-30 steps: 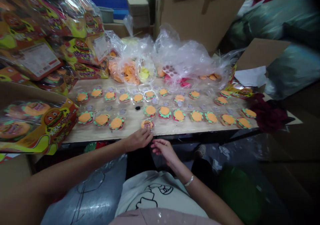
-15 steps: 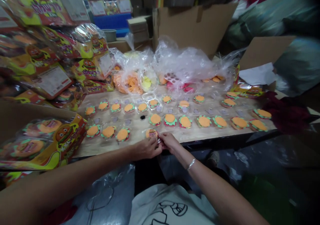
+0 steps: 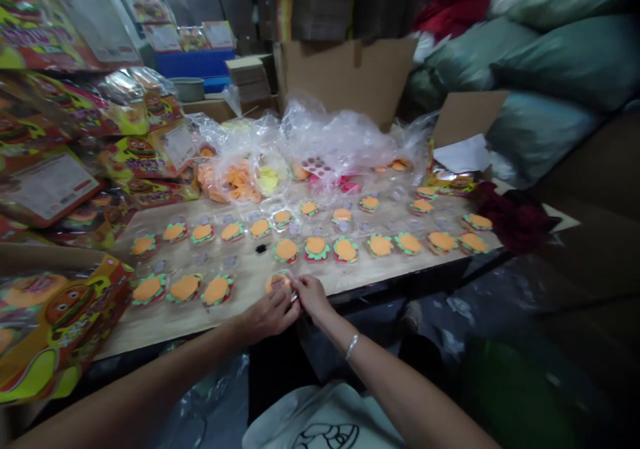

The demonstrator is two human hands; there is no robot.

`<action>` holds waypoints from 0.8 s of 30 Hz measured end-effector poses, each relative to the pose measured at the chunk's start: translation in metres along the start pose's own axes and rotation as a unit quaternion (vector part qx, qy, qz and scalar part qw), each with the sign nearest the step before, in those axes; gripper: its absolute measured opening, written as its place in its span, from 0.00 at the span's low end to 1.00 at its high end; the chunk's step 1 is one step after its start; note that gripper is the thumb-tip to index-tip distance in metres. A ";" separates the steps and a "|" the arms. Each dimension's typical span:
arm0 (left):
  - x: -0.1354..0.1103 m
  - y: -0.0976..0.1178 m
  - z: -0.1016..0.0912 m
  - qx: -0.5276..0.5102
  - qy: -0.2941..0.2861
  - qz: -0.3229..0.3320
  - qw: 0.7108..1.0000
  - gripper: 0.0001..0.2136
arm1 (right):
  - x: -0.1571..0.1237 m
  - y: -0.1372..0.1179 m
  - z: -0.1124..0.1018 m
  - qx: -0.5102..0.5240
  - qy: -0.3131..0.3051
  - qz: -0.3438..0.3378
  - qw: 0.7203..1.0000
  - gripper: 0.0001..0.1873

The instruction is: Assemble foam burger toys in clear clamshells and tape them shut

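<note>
At the near table edge lies a gummy-looking toy burger in a clear plastic pack (image 3: 277,281), its orange top carrying a printed label. My left hand (image 3: 271,313) is closed at its lower side, with fingertips over the front of the pack. Pinched fingers of my right hand (image 3: 311,295) hold the pack's right edge. Where the fingers meet, small details are hidden. Beside the pack on the left is another burger (image 3: 217,290) with an orange top and green frill. Just behind stands a similar burger (image 3: 285,250), near a small black object (image 3: 261,248).
Rows of burgers in clear trays cover the wooden table (image 3: 250,269). Clear bags of orange pieces (image 3: 235,181) lie at the back. Printed burger boxes (image 3: 140,152) are stacked left, with an open display box (image 3: 65,316) nearer. A dark red cloth (image 3: 515,216) hangs at the right corner.
The whole view has shifted, so the table sits further left and lower. My left fingers now reach further over the pack; my right hand stays at its right edge.
</note>
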State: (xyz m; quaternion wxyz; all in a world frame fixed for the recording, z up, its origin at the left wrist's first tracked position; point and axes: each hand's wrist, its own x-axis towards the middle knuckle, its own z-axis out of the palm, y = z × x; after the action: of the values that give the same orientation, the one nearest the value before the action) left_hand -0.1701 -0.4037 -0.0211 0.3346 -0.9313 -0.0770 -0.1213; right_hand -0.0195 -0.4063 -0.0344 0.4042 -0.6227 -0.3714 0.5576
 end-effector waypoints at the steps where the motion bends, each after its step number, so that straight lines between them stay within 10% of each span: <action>1: -0.002 0.002 0.001 0.002 0.004 -0.009 1.000 0.09 | -0.001 -0.001 0.001 -0.015 0.018 -0.022 0.999 0.07; 5: -0.006 0.009 -0.001 -0.014 0.016 -0.065 0.998 0.13 | -0.008 -0.002 0.000 -0.048 0.044 -0.078 0.995 0.08; 10: -0.004 0.009 -0.010 -0.064 0.010 -0.089 0.994 0.17 | -0.021 0.022 -0.022 0.007 -0.068 -0.039 0.997 0.21; 15: -0.003 0.008 -0.007 -0.112 0.025 -0.125 0.986 0.10 | -0.039 0.043 -0.038 -0.040 -0.007 -0.134 0.990 0.13; 20: 0.004 0.003 -0.017 -0.173 0.075 -0.174 0.966 0.10 | -0.035 0.016 -0.041 -0.256 -0.003 -0.398 0.881 0.18; 24: 0.009 0.000 -0.021 -0.209 0.087 -0.213 0.951 0.09 | -0.017 -0.001 -0.046 -0.325 -0.052 -0.476 0.815 0.11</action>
State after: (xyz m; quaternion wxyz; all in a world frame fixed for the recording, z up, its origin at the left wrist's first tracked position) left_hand -0.1655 -0.4167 -0.0027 0.1046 -0.9282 -0.2167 -0.2837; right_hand 0.0246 -0.4257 -0.0239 0.3730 -0.4336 -0.8016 0.1740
